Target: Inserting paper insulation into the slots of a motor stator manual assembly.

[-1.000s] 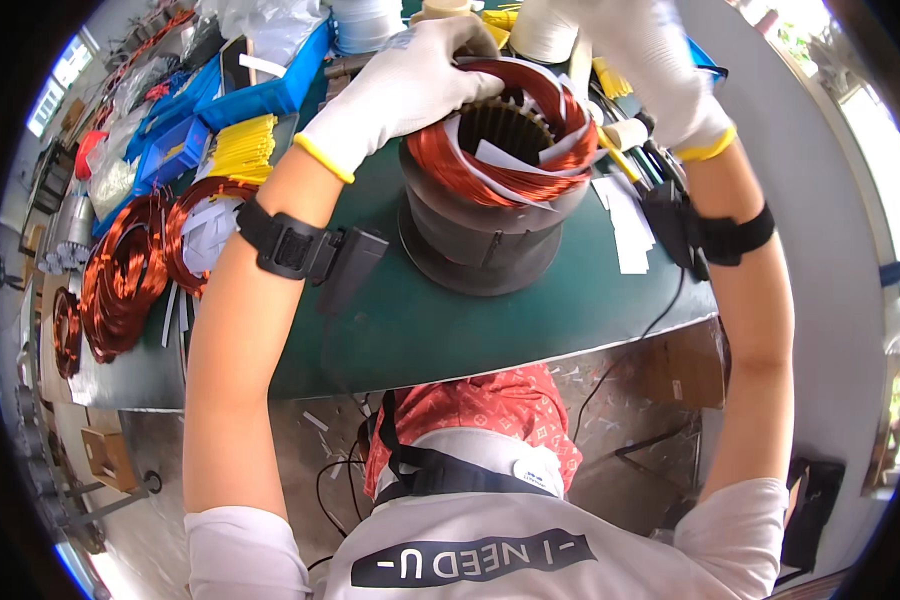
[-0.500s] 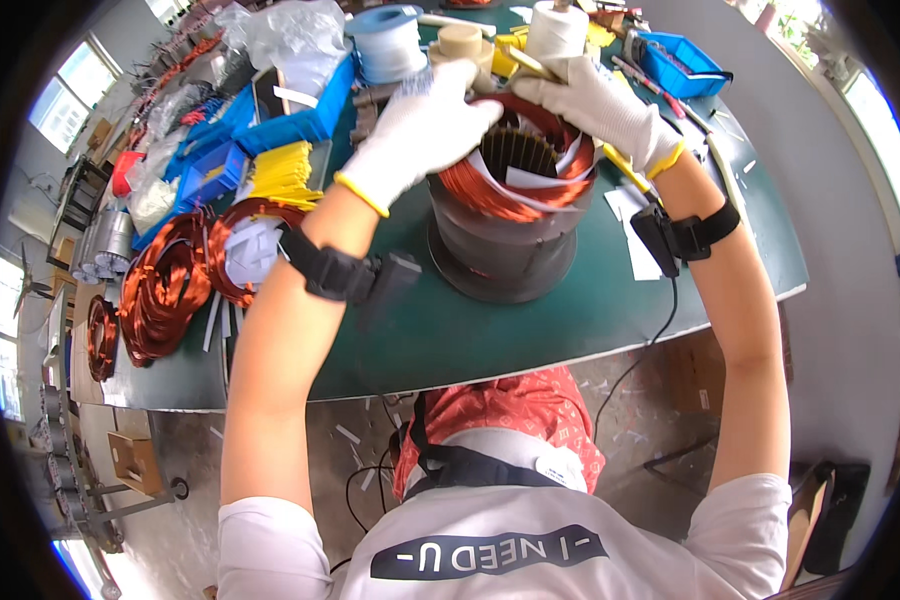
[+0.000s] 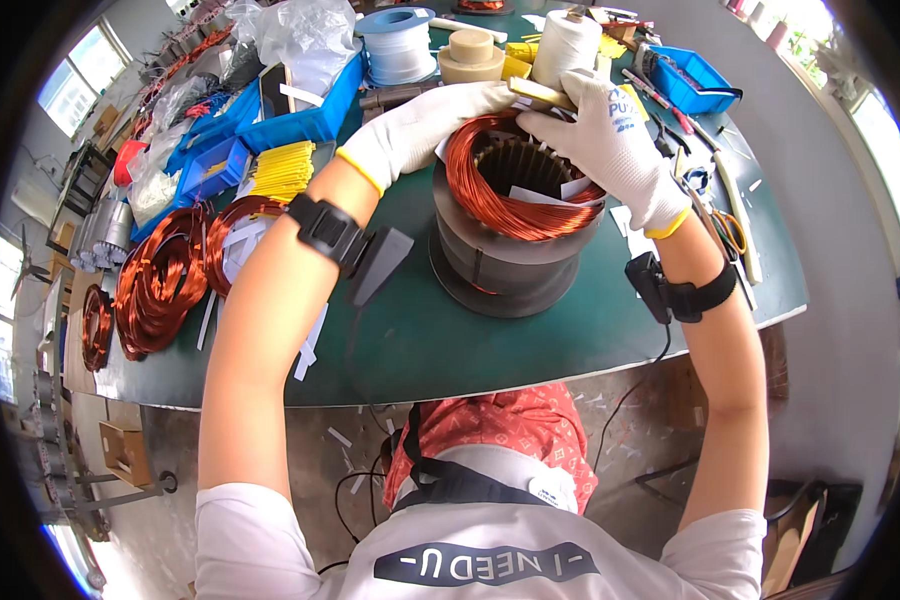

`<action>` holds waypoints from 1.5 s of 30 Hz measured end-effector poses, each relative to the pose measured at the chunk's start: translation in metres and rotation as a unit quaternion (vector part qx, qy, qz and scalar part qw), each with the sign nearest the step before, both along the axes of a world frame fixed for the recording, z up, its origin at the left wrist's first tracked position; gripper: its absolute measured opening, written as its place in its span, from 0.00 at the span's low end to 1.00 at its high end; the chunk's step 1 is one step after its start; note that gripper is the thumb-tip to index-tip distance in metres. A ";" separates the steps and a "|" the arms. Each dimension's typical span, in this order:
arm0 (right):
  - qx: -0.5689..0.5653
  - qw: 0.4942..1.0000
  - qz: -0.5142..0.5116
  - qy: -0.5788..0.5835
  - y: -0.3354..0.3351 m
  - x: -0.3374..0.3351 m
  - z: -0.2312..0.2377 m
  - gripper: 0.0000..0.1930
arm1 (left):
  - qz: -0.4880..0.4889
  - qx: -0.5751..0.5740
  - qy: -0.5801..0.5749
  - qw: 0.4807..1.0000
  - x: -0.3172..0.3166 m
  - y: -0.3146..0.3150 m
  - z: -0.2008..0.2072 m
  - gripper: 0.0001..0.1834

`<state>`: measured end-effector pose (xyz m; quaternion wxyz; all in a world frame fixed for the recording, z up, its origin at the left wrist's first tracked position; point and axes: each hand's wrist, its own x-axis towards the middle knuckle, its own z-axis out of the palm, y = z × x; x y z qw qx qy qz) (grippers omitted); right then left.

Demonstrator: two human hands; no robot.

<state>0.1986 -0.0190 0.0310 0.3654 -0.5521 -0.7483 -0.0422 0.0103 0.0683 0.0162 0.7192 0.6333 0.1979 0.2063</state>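
A grey cylindrical motor stator stands upright on the green table in front of me, with a ring of copper wire winding around its top opening. White paper slips stick out among the wires and inner slots. My gloved right hand is over the far right of the winding, its thumb and fingers closed on a flat yellowish stick. Along the far left rim reaches my gloved left hand. Its fingers stretch toward the stick's left end; whether they touch it I cannot tell, and its thumb is hidden.
Coils of copper wire lie at the left, near yellow strips and blue bins. Behind the stator stand a blue spool, tape rolls and a white thread cone. Scissors and another blue bin are at the right.
My left hand has straightened and moved across the far rim toward the stick. My right hand has turned, its printed back now showing, and the front winding is more exposed.
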 end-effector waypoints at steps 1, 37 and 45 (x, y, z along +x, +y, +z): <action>0.006 1.000 0.015 -0.002 0.000 -0.002 0.002 0.19 | 0.021 0.009 -0.021 1.000 -0.007 0.002 -0.005 0.22; -0.099 0.981 0.033 0.165 0.014 0.016 -0.009 0.18 | -0.005 0.581 0.269 0.768 0.014 0.034 0.049 0.17; -0.182 0.949 0.106 0.234 0.019 0.012 -0.005 0.16 | 0.113 0.272 0.196 0.935 -0.006 0.005 0.028 0.17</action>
